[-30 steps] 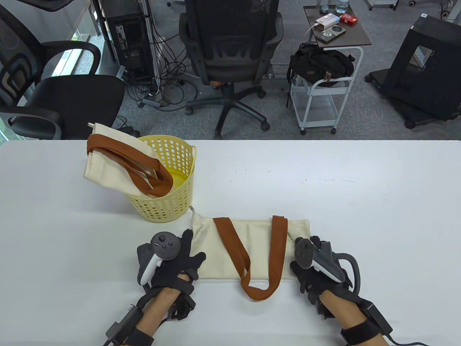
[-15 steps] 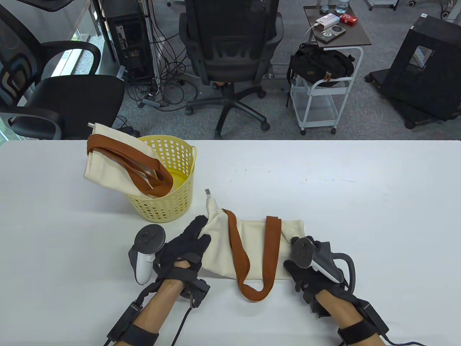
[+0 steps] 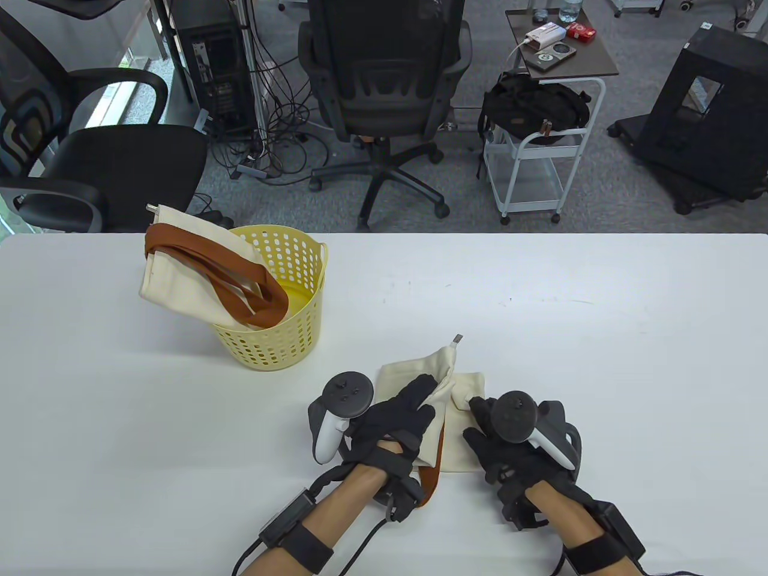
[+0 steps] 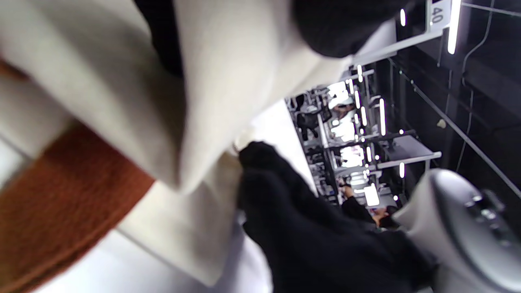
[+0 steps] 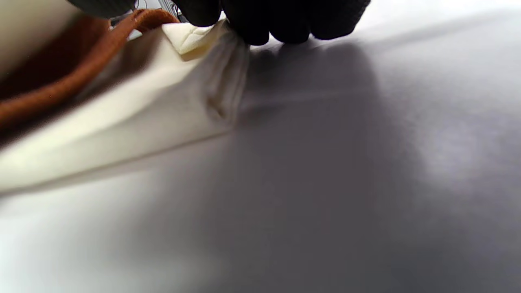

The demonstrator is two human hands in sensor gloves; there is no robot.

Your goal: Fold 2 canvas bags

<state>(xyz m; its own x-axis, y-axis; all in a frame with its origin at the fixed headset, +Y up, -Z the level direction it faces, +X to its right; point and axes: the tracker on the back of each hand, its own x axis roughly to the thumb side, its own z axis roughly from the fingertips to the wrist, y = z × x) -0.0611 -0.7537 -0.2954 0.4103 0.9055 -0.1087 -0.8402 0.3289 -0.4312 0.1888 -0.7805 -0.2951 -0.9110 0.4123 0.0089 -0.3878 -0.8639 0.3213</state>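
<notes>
A cream canvas bag (image 3: 459,444) with brown straps (image 3: 433,474) lies near the table's front edge, its left half folded over onto the right. My left hand (image 3: 399,420) grips that folded-over layer and holds it above the rest. My right hand (image 3: 498,438) presses on the bag's right edge. The left wrist view shows the cream cloth (image 4: 228,73) and a brown strap (image 4: 61,195) close up. The right wrist view shows my right fingers (image 5: 268,20) on a bunched cloth corner (image 5: 195,36). A second cream bag (image 3: 198,264) with brown straps hangs over the yellow basket's rim.
The yellow perforated basket (image 3: 282,336) stands left of centre on the white table (image 3: 600,336). Office chairs, a small cart and cables stand beyond the table's far edge.
My left hand has carried the bag's left side rightward over the rest, halving its visible width. The straps are now mostly covered. My right hand has shifted slightly left.
</notes>
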